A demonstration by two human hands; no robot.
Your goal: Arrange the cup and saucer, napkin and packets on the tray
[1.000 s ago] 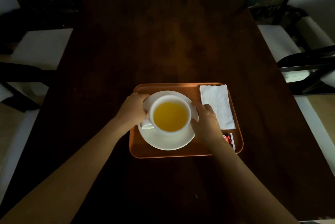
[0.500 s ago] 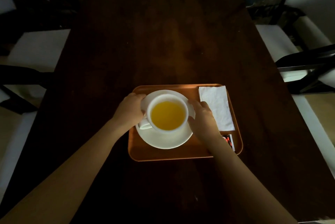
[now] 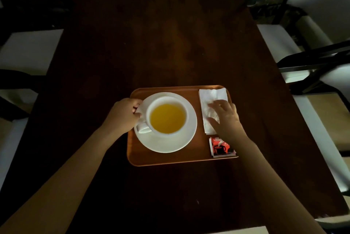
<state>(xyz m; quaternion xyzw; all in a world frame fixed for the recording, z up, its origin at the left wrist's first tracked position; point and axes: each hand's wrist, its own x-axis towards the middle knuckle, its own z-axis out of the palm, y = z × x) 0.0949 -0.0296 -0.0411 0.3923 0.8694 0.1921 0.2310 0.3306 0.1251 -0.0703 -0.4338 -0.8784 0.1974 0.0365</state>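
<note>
An orange-brown tray (image 3: 166, 160) sat on the dark wooden desk (image 3: 170, 35), close to its near edge and a little right of the middle. On the tray's left half lay a white saucer (image 3: 170, 143), and on it stood a white cup (image 3: 167, 101) filled with a yellow-orange drink, its handle turned toward the tray's near-left corner.

The left hand (image 3: 123, 115) rested at the saucer's left rim, its fingers (image 3: 136, 105) curled closed around that edge beside the cup handle.

A white paper napkin (image 3: 212, 94) lay flat along the tray's right side, reaching up to the far-right corner. The right hand (image 3: 225, 118) lay on top of it, fingers (image 3: 215, 103) spread open and pressing down on the paper, gripping nothing.

In the tray's near-right corner, just nearer than the napkin, were the packets (image 3: 220, 147): the top one red-orange with a dark picture of a steaming cup. Some pale lettering showed on it, but it was too small and dim to read, and the right wrist covered part of it.

Chairs with pale cushions (image 3: 278, 40) stood along both long sides of the desk.
</note>
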